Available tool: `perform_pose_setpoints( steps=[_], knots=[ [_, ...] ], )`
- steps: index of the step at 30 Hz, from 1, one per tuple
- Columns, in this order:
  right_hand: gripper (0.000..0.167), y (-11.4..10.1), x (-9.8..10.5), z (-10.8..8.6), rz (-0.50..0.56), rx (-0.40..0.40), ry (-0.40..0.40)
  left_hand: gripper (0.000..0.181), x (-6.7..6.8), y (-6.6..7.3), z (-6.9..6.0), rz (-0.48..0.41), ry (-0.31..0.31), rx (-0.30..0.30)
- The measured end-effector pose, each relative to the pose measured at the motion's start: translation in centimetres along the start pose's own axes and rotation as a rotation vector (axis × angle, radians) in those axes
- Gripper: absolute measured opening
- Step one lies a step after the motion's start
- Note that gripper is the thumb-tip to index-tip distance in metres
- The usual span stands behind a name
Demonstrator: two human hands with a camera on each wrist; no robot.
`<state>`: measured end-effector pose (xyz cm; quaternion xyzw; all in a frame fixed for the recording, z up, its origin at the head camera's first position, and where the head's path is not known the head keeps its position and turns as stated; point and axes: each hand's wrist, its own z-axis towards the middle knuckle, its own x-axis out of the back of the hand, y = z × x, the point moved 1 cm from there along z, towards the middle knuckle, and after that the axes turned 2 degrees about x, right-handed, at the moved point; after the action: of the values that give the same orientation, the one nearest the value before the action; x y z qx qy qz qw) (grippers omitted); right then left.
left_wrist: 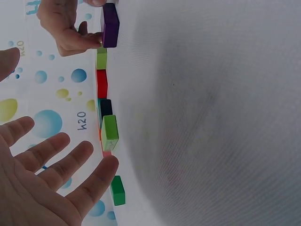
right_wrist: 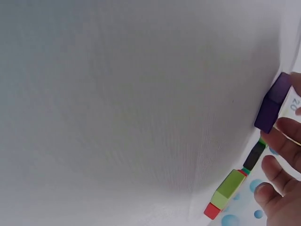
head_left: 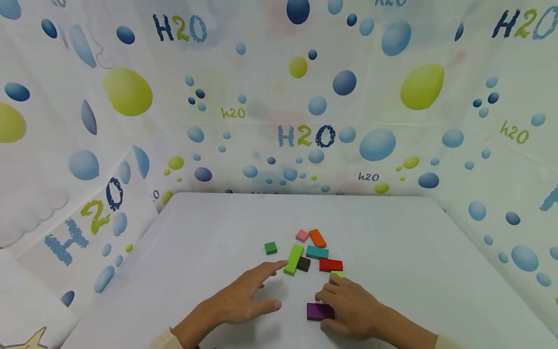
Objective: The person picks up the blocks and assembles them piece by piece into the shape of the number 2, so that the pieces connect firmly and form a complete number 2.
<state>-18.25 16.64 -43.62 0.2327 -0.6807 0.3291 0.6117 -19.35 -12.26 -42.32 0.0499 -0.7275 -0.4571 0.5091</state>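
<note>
A purple block (head_left: 319, 311) lies on the white table under my right hand (head_left: 353, 305). That hand holds it between thumb and fingers, the thumb on the near side and the fingers at the far side. The block (left_wrist: 110, 26) also shows in the left wrist view, and my right-hand fingers (right_wrist: 284, 139) stand at its edge in the right wrist view. Left of it, my left hand (head_left: 240, 295) hovers with fingers spread and holds nothing. Its index fingertip appears in front of a long lime block (head_left: 294, 259). Just past the right fingers, another lime block (head_left: 337, 274) is partly hidden.
Farther out lie a dark brown block (head_left: 303, 264), a red block (head_left: 331, 265), a teal block (head_left: 317, 252), an orange block (head_left: 317, 238), a pink block (head_left: 302, 236) and a green block (head_left: 271, 248). A bubble-patterned curtain (head_left: 261, 87) surrounds the white table (head_left: 209, 228).
</note>
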Motion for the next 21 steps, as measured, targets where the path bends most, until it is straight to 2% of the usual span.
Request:
perform_pose_setpoints(
  steps=[10,21],
  knots=[
    [0.033,0.6,0.4,2.2,-0.076,0.053,0.144,0.071,-0.3,-0.3,0.6,-0.016,0.009,-0.041],
    [0.029,1.2,0.6,3.6,-0.087,0.024,0.206,0.073,0.1,-0.2,1.2,0.0,0.03,-0.025]
  ],
)
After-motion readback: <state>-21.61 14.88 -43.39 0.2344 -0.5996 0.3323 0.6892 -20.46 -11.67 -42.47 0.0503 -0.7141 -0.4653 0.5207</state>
